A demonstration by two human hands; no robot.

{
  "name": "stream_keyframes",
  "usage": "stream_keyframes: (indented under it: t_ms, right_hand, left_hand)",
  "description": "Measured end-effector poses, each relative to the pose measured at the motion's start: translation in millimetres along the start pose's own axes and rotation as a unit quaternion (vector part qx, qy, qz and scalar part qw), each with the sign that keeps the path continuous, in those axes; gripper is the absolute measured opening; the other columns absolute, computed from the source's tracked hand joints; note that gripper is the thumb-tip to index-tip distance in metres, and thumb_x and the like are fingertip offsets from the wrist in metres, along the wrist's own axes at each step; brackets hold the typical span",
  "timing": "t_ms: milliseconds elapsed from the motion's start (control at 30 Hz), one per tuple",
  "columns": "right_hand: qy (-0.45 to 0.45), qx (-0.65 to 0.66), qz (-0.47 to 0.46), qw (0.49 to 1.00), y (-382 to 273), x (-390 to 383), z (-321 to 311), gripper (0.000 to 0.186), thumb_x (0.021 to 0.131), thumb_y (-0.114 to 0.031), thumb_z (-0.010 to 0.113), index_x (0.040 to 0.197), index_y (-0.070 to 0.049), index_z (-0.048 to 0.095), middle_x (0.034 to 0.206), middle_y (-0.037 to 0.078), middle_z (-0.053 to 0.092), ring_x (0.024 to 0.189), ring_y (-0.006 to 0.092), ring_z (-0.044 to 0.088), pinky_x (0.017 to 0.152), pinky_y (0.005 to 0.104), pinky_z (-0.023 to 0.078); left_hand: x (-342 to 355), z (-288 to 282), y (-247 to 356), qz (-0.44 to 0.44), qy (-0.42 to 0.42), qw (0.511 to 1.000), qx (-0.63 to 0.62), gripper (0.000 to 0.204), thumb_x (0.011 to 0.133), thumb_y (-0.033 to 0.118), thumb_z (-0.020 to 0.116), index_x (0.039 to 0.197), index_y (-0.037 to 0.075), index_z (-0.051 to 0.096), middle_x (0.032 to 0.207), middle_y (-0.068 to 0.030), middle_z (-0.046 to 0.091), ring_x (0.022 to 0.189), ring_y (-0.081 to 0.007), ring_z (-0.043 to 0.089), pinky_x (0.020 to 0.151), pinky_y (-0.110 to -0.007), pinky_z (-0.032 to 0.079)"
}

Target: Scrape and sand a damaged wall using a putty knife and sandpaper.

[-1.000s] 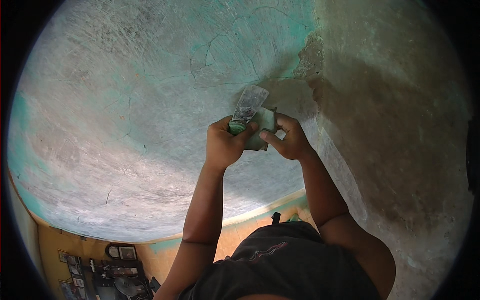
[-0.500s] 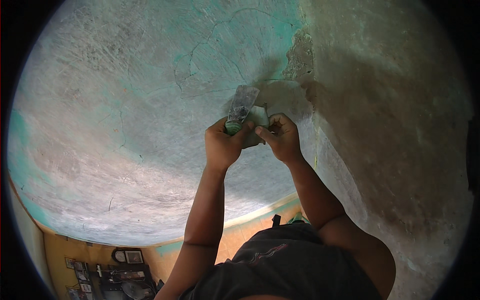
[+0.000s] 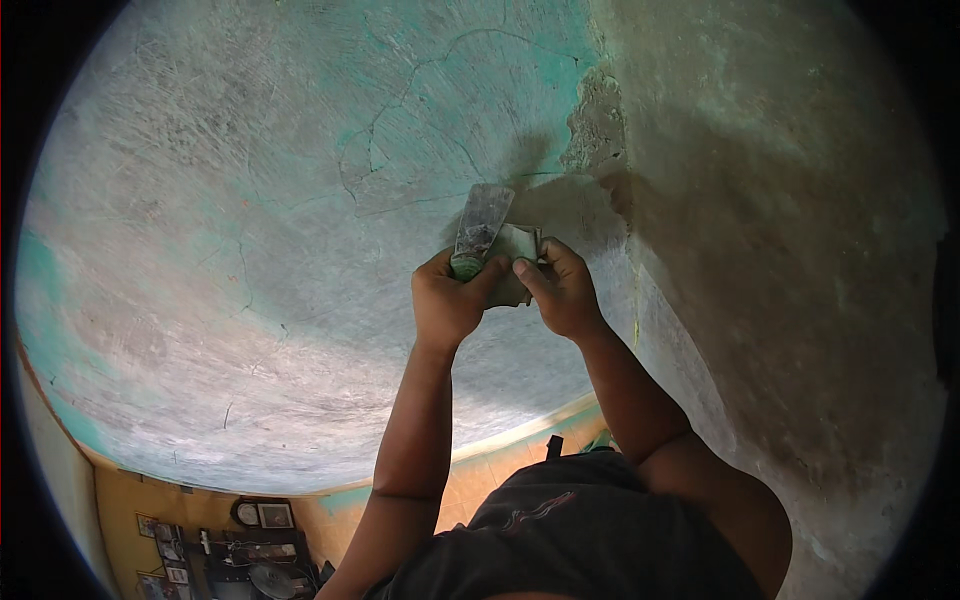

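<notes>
Both of my hands are raised in front of the wall. My left hand [image 3: 448,302] is closed around the green handle of a putty knife [image 3: 484,216], whose flat, dusty blade points up. Its thumb also presses on a folded piece of sandpaper [image 3: 518,241], pale grey and stiff-looking. From the other side, my right hand [image 3: 566,292] pinches the sandpaper's edge between thumb and curled fingers. The sheet lies just right of the blade, partly hidden behind the thumbs.
A scraped wall [image 3: 300,240] with turquoise paint remnants and cracks fills the left and middle. It meets a brown-grey wall [image 3: 790,250] at a corner, with a chipped plaster patch [image 3: 597,125]. Lower left are a cluttered shelf [image 3: 255,560], a fan and a wall clock [image 3: 246,513].
The sandpaper now looks flatter and squarer between my hands. My right fingers have shifted along its edge, and both hands sit slightly lower in view.
</notes>
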State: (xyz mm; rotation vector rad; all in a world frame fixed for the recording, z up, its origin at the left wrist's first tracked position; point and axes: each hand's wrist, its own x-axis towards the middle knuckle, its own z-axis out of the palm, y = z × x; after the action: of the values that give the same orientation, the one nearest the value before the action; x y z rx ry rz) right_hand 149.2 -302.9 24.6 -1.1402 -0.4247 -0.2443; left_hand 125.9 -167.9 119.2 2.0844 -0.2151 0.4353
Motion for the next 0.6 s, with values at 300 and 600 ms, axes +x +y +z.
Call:
stream_keyframes:
  t_ms: [300, 600]
  right_hand:
    - [0.065, -0.082, -0.08, 0.991, 9, 15, 6, 0.017, 0.093, -0.009, 0.061, 0.084, 0.0, 0.051, 0.059, 0.0, 0.052, 0.058, 0.0015, 0.04, 0.05, 0.0237, 0.034]
    - [0.077, -0.07, -0.089, 0.991, 0, 24, 3, 0.021, 0.09, -0.01, 0.065, 0.077, -0.001, 0.051, 0.059, -0.001, 0.051, 0.058, 0.0013, 0.041, 0.049, 0.0242, 0.034]
  left_hand:
    - [6, 3, -2, 0.005, 0.007, 1.0, -0.004, 0.023, 0.08, 0.018, 0.078, 0.083, -0.003, 0.069, 0.063, -0.0037, 0.064, 0.058, -0.0059, 0.055, 0.051, -0.027, 0.046]
    - [6, -4, -2, -0.013, 0.024, 0.999, 0.026, 0.022, 0.08, 0.018, 0.079, 0.081, -0.002, 0.069, 0.059, -0.0015, 0.059, 0.057, -0.0053, 0.048, 0.051, -0.025, 0.042]
